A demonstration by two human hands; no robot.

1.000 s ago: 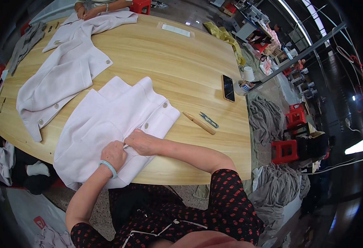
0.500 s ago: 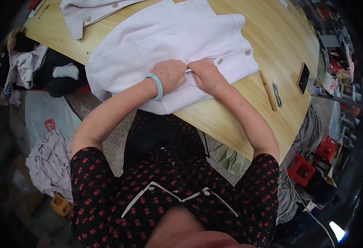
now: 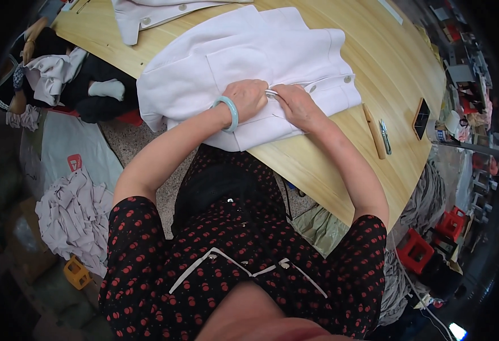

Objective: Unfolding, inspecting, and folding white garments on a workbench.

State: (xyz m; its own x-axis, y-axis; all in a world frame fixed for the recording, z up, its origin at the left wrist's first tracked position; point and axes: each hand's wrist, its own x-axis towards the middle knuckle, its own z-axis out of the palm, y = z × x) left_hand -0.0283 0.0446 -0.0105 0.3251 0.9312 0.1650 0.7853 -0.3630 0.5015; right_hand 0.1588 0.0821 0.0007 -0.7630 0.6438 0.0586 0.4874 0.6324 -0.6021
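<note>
Rightward, red stools (image 3: pixel 409 240) stand near the wooden table (image 3: pixel 405 68) bearing pale garments (image 3: pixel 243 59).

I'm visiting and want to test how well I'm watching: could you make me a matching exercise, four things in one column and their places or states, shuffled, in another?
Things
1. Pale garment
2. Bracelet
3. Pointed wooden tool
4. Phone

Places or states
A. Lying alongside the small snips
B. Around the left wrist
C. Dark-faced, near the right edge of the table
D. Gripped by the fingers of the left hand and right hand

Right pairs: 1-D, 2-B, 3-A, 4-C
</note>
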